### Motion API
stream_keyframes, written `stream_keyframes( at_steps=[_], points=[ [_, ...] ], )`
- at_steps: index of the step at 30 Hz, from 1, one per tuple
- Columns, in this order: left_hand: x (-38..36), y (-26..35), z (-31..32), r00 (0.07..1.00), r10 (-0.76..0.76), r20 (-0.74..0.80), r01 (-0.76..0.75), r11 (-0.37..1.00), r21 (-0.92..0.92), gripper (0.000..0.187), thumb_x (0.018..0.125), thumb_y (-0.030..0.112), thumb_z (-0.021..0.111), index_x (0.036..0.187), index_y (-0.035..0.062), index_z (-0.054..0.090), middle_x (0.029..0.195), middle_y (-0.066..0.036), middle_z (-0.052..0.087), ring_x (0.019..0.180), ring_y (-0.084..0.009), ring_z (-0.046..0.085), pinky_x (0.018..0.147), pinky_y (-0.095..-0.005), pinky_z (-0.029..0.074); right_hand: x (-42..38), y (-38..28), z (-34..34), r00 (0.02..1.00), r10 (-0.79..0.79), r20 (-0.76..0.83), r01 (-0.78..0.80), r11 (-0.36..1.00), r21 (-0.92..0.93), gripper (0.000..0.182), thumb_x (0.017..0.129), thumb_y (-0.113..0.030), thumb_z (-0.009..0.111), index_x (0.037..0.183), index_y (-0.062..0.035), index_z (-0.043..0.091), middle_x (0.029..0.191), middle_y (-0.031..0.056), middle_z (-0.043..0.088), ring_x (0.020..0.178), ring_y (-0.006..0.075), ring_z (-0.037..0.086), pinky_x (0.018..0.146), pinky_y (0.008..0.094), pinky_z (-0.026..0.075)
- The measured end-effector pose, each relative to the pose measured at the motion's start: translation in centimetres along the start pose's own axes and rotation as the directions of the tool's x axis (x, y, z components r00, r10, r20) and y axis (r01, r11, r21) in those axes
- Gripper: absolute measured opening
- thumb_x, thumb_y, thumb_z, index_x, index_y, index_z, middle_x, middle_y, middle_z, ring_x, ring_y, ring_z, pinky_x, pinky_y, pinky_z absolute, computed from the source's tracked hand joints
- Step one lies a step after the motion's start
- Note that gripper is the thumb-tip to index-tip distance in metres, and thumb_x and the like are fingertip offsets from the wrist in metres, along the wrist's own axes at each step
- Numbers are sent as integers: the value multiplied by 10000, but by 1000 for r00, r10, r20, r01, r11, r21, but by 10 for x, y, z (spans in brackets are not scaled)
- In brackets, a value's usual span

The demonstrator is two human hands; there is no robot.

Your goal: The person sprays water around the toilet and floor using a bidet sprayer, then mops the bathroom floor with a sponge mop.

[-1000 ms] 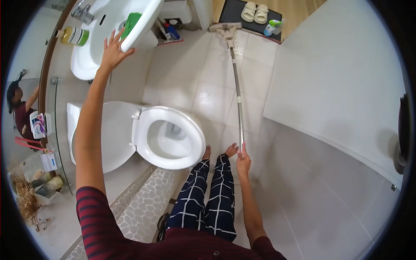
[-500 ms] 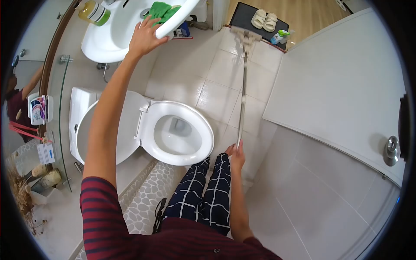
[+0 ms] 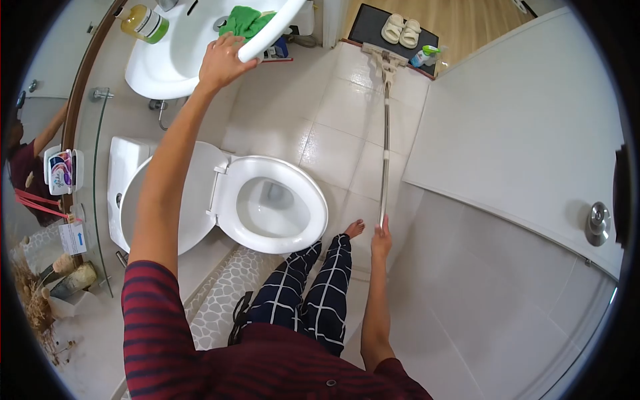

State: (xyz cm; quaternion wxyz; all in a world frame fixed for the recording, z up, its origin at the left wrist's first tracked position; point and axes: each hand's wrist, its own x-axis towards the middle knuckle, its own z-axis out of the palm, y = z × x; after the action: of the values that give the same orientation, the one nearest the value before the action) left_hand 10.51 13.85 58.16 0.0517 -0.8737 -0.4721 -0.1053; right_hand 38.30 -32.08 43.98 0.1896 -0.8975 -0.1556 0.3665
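My right hand is closed around the lower end of a metal pole, the handle of a flat mop. The mop's beige head lies on the tiles at the far end, against the doorway edge by the dark mat. My left hand is hooked over the front rim of the white sink, fingers inside the basin and thumb outside. Just past those fingers, a green cloth lies in the basin.
An open-lidded toilet stands left of my legs. Pale slippers and a spray bottle sit on the dark mat. A white door is on the right. A yellow-green bottle stands on the sink.
The mop head has shifted slightly right along the doorway edge, and its handle has swung right. My right hand has moved right, uncovering a bare foot. My left hand stays on the rim.
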Motion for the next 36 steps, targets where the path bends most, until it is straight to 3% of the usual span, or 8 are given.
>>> stream_keyframes(
  at_steps=[4, 6, 13, 16, 20, 28, 34, 36],
  points=[
    [6, -3, 3, 1000, 16, 2, -16, 1000, 26, 472, 679, 390, 607, 1021, 66, 587, 1110, -63, 535, 1128, -257, 408, 889, -396, 336, -119, 117, -28, 910, -316, -271, 319, 947, -32, 397, 856, -232, 468, 1242, -148, 428, 1134, 131, 530, 927, 223, 570, 762, 322, 427],
    [6, 1, 0, 999, -33, 30, 33, 999, 22, 465, 680, 382, 605, 1019, 64, 588, 1108, -57, 536, 1126, -245, 410, 886, -387, 340, -195, 127, -36, 984, -59, -167, 47, 996, -79, 400, 849, -210, 482, 1237, -126, 432, 1127, 128, 536, 951, 224, 566, 791, 305, 420],
    [5, -2, 0, 998, 30, -53, -33, 998, -47, 416, 651, 367, 619, 926, 55, 611, 901, -69, 574, 949, -239, 496, 803, -362, 377, -23, 58, -30, 982, -60, -179, 44, 995, -91, 399, 842, -201, 500, 1212, -62, 444, 1120, 166, 530, 1002, 271, 536, 836, 302, 399],
    [5, 1, -2, 1000, -9, -5, 8, 999, -52, 407, 648, 356, 622, 925, 58, 608, 914, -75, 578, 950, -237, 498, 789, -364, 384, 11, 77, -45, 951, -188, -244, 218, 971, 101, 405, 849, -222, 488, 1206, -35, 443, 1129, 167, 525, 1027, 261, 521, 850, 308, 392],
    [6, -1, 4, 998, 8, -61, -11, 999, -39, 380, 644, 337, 627, 901, 58, 613, 913, -80, 587, 944, -235, 505, 766, -360, 399, -116, 150, -34, 951, -184, -247, 169, 982, -80, 419, 858, -242, 474, 1227, -49, 423, 1173, 151, 500, 1069, 239, 496, 892, 299, 364],
    [-1, 6, -5, 999, -29, 27, 30, 999, -40, 382, 659, 345, 626, 902, 50, 613, 916, -91, 586, 934, -251, 512, 748, -369, 417, 42, 124, -68, 996, 71, -52, -62, 986, 154, 416, 855, -217, 491, 1234, -60, 420, 1212, 124, 477, 1080, 187, 482, 880, 269, 355],
    [4, 5, 1, 998, -15, -65, 13, 999, -35, 364, 644, 345, 625, 868, 58, 623, 878, -78, 593, 904, -230, 523, 727, -354, 417, -84, 182, -48, 993, 89, -75, -75, 982, 174, 423, 845, -205, 514, 1227, -47, 426, 1227, 132, 461, 1131, 180, 434, 903, 273, 334],
    [3, 2, 1, 998, 5, -63, -6, 1000, -19, 371, 650, 351, 625, 875, 56, 622, 887, -76, 591, 900, -231, 521, 727, -355, 418, -70, 186, -46, 983, -41, -177, 64, 990, 127, 429, 843, -235, 523, 1230, -74, 433, 904, 28, 419, 811, 104, 379, 669, 233, 316]
  ],
)
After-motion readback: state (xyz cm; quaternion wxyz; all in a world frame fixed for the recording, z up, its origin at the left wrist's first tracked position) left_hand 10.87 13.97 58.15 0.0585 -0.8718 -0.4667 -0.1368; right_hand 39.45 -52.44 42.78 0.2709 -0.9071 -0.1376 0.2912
